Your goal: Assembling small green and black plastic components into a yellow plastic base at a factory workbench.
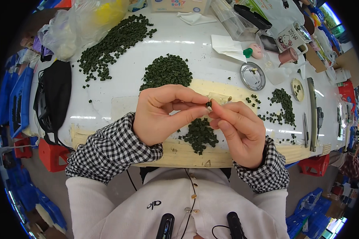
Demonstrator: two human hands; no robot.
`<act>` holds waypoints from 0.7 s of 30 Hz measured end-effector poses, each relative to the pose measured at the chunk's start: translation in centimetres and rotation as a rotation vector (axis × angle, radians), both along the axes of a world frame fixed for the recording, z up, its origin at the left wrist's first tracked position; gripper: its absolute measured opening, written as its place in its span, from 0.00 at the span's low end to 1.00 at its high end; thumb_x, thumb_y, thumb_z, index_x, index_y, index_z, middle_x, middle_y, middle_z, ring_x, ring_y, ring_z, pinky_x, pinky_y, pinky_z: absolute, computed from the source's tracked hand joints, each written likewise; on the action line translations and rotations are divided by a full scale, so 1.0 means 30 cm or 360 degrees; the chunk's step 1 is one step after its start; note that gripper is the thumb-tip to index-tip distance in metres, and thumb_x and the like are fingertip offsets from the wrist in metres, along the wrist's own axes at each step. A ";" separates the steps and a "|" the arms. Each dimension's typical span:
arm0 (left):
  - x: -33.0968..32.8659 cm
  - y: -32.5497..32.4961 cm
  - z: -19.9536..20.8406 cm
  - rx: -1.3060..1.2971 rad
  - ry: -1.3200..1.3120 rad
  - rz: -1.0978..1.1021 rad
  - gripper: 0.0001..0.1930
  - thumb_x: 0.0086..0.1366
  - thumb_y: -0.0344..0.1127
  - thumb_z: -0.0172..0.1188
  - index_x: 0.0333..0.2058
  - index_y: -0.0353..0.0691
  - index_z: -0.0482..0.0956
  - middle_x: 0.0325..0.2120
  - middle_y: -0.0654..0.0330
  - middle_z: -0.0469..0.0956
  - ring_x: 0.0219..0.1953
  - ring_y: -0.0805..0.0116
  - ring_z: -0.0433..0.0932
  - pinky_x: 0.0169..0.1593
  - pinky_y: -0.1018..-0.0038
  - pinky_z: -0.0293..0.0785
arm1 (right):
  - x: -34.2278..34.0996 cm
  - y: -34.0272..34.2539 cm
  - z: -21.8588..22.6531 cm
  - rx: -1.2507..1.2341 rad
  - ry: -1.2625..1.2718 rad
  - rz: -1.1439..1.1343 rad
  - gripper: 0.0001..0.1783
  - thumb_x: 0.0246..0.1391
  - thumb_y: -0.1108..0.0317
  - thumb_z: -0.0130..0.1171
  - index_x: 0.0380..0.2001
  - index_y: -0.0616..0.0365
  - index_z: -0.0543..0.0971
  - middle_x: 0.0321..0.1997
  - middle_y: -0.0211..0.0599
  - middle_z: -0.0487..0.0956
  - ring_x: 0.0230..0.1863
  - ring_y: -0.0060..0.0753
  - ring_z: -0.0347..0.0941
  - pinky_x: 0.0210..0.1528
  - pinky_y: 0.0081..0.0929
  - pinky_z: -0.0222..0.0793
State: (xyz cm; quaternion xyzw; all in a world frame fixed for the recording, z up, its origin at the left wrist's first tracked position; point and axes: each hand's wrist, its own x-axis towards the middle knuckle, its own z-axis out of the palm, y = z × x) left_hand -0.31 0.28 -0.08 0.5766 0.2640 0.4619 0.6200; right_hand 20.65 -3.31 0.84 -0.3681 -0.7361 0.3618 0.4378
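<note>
My left hand (157, 113) pinches a small dark green part (208, 104) between thumb and index finger, over the near middle of the table. My right hand (243, 127) meets it from the other side, its fingertips closed on the same part. Something small and pale shows at its lower edge, too small to name. Just below the fingers lies a small heap of similar dark green parts (200, 137). A larger round heap (166, 72) sits behind my left hand, partly hidden by it. Checkered sleeves cover both forearms.
A long heap of green parts (117, 44) spreads at the far left, beside clear plastic bags (77, 30). Scattered parts (282, 104) lie at right, near a round metal lid (252, 75), a pale dish (297, 89) and a pink cup (288, 56). A black bag (56, 95) hangs at left.
</note>
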 end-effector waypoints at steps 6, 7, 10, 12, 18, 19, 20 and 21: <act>0.002 -0.002 0.007 -0.0103 -0.0042 -0.0028 0.09 0.60 0.16 0.58 0.40 0.28 0.77 0.37 0.51 0.79 0.41 0.67 0.80 0.47 0.75 0.79 | 0.003 -0.001 0.000 0.0013 -0.0031 0.0009 0.20 0.55 0.81 0.55 0.53 0.62 0.76 0.38 0.40 0.77 0.34 0.28 0.74 0.36 0.19 0.70; 0.005 -0.002 0.009 -0.0106 -0.0033 -0.0020 0.09 0.60 0.16 0.57 0.40 0.27 0.77 0.37 0.50 0.79 0.40 0.65 0.81 0.46 0.74 0.80 | 0.003 -0.001 0.002 0.0026 -0.0044 0.0013 0.21 0.55 0.81 0.55 0.53 0.62 0.76 0.38 0.40 0.77 0.34 0.28 0.74 0.36 0.19 0.70; 0.003 -0.003 0.000 -0.0086 -0.0045 -0.0025 0.09 0.60 0.16 0.57 0.40 0.27 0.76 0.37 0.50 0.79 0.40 0.66 0.80 0.46 0.74 0.80 | 0.003 0.000 0.003 0.0039 -0.0058 0.0013 0.21 0.55 0.81 0.55 0.53 0.62 0.76 0.38 0.40 0.77 0.33 0.28 0.74 0.35 0.18 0.70; 0.003 -0.002 -0.001 -0.0077 -0.0059 -0.0019 0.09 0.60 0.15 0.57 0.40 0.28 0.77 0.36 0.50 0.79 0.40 0.66 0.80 0.46 0.74 0.80 | 0.003 -0.001 0.003 0.0037 -0.0061 0.0011 0.21 0.55 0.81 0.55 0.53 0.62 0.76 0.38 0.40 0.77 0.33 0.28 0.74 0.35 0.18 0.70; 0.000 0.000 -0.003 0.0020 -0.0001 -0.0004 0.09 0.60 0.15 0.57 0.39 0.28 0.78 0.37 0.50 0.79 0.39 0.66 0.80 0.45 0.74 0.79 | 0.000 -0.001 0.002 0.0071 -0.0065 -0.0013 0.20 0.54 0.81 0.56 0.52 0.62 0.76 0.38 0.40 0.77 0.33 0.28 0.74 0.34 0.18 0.70; -0.002 0.001 -0.003 0.0044 0.0024 -0.0006 0.09 0.59 0.15 0.57 0.39 0.28 0.78 0.37 0.50 0.78 0.39 0.66 0.80 0.44 0.74 0.79 | -0.001 -0.002 0.002 0.0071 -0.0068 -0.0015 0.20 0.54 0.81 0.56 0.52 0.62 0.77 0.38 0.40 0.77 0.33 0.28 0.74 0.34 0.18 0.70; -0.003 0.002 -0.005 0.0046 0.0026 -0.0003 0.09 0.59 0.16 0.58 0.39 0.29 0.79 0.37 0.51 0.79 0.40 0.67 0.80 0.45 0.75 0.79 | -0.001 -0.002 0.003 0.0070 -0.0072 -0.0017 0.20 0.54 0.81 0.56 0.52 0.63 0.77 0.38 0.40 0.77 0.33 0.28 0.74 0.34 0.18 0.70; -0.004 0.002 -0.006 0.0048 0.0031 0.0001 0.09 0.59 0.16 0.58 0.39 0.30 0.80 0.36 0.53 0.79 0.40 0.68 0.80 0.46 0.76 0.78 | -0.001 -0.002 0.003 0.0055 -0.0071 -0.0012 0.20 0.54 0.81 0.56 0.51 0.63 0.77 0.38 0.40 0.77 0.33 0.28 0.74 0.34 0.18 0.70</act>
